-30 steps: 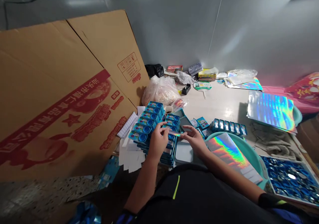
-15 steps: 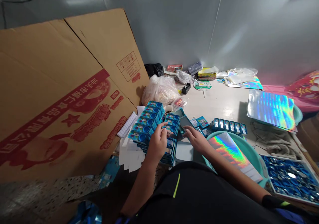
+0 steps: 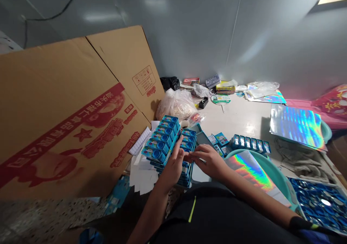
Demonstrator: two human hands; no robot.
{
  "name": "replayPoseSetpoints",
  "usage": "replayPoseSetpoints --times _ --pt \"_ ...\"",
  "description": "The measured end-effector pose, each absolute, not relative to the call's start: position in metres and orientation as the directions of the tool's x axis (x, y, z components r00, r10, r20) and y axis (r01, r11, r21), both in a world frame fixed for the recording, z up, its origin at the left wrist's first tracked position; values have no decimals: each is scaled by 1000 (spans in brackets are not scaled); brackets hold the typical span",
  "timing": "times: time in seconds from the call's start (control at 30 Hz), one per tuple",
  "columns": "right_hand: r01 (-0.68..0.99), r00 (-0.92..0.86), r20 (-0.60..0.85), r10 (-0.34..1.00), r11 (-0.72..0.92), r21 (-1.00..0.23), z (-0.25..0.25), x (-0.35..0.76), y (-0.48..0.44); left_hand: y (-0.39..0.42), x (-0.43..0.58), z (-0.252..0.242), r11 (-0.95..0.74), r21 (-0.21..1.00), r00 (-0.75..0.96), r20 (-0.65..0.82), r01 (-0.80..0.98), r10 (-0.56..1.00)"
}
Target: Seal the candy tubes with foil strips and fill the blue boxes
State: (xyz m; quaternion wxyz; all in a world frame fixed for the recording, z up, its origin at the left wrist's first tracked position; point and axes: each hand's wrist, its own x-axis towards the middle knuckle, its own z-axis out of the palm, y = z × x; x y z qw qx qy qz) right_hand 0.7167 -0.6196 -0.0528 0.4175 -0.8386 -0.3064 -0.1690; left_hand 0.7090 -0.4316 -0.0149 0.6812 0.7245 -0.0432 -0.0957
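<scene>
Left grip (image 3: 172, 165) and right grip (image 3: 209, 159) close together, fingers part-curled, can't tell what's held; blue boxes (image 3: 189, 138) beneath both.

1. Left of the teal basin (image 3: 276, 168), the left hand (image 3: 174, 167) and right hand (image 3: 213, 161) crowd together, hiding what their fingertips touch.
2. Farther left of it, the carton (image 3: 62, 110) runs out of my sight.
3. Right of it, the blue discs (image 3: 320, 200) get cut off too.

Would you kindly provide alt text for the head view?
The left hand and right hand are close together over stacked blue packages. Printed cardboard stands at left; an iridescent sheet lies on a teal basin at right.
</scene>
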Motion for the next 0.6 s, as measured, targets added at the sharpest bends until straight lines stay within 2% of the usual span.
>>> replayPoseSetpoints --times 0.13,0.23,0.3,0.4,0.5,0.6 --pt "688 717 586 377 -517 -509 -56 710 -617 -429 713 -19 38 983 957 -168 182 -235" --pt "683 719 598 355 -520 -513 -50 707 -617 -430 717 -23 110 961 939 -219 256 -266" --pt "653 748 598 288 -484 -583 -46 706 -616 -433 719 -28 129 957 950 -227 258 -216" --pt "528 841 534 84 -342 -777 -45 708 -613 -439 716 -35 146 969 971 -177 201 -163" --pt "332 930 350 -110 -148 -931 -49 709 -609 -449 707 -40 155 970 964 -154 190 -215" --pt "164 971 157 -181 22 -986 -56 709 -605 -454 701 -45 112 968 957 -198 225 -214"
